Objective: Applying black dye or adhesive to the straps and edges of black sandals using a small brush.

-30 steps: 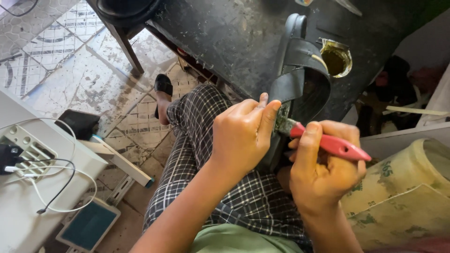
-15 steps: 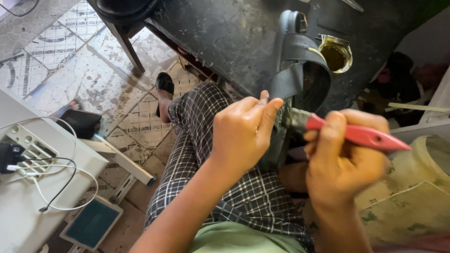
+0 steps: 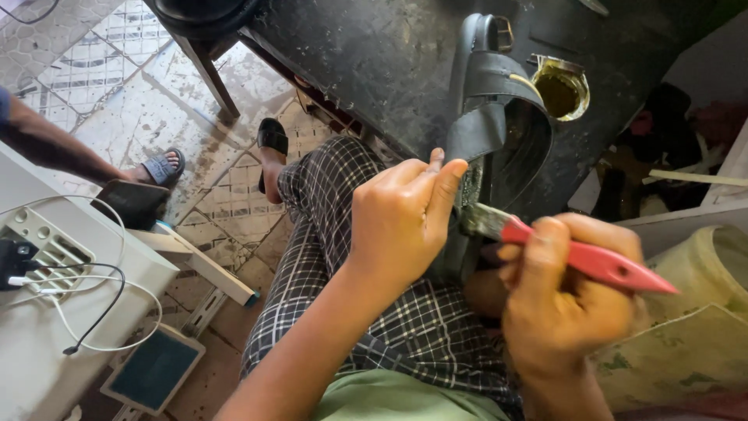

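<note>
Right hand (image 3: 565, 300) fisted around a red-handled brush (image 3: 576, 253), thumb over the handle, bristles pointing left and touching the edge of a black sandal (image 3: 499, 117). Left hand (image 3: 401, 218) closed on the sandal's near end, thumb pressed up along its edge, fingers curled behind. Sandal stands on edge over the lap, near end in the left hand, far end with buckle leaning against the dark, stained counter (image 3: 374, 62). Strap arches out to the right.

Small open tin (image 3: 559, 86) with yellowish-brown content sits on the counter just right of the sandal's strap.

Person wears checked trousers (image 3: 366, 312); one foot in a black slipper (image 3: 273, 136) on the tiled floor (image 3: 117, 70), far left of the knee.

Another person's arm (image 3: 47, 144) and sandalled foot (image 3: 160, 165) at left edge. White unit with cables (image 3: 47, 265) near left.
</note>
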